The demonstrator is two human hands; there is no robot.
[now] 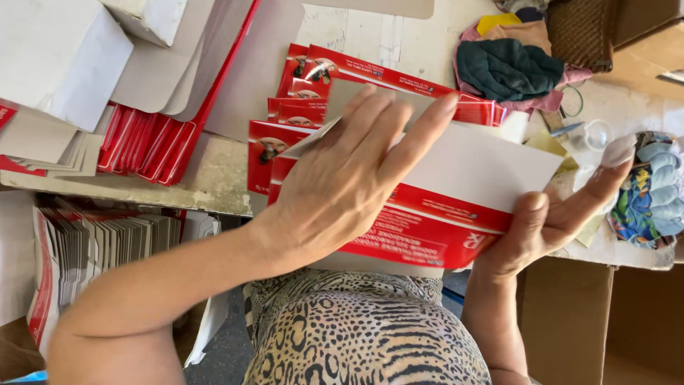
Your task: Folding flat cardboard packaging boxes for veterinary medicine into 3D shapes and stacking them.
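Left hand [349, 178] lies flat, fingers spread, pressing on the white flap of a red-and-white flat carton [434, 214]; right hand [556, 207] grips carton's right edge, thumb on top, fingers open behind; carton held over lap, at table [214, 178] edge; more flat red cartons [299, 107] stacked on table behind; cloth pile [509, 68] beyond.

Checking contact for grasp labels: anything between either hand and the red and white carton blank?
Nothing visible. The left hand lies flat on the carton blank's white flap, fingers spread. The right hand grips its right edge, thumb on the red panel. Both touch it directly. The carton stacks sit apart on the table.
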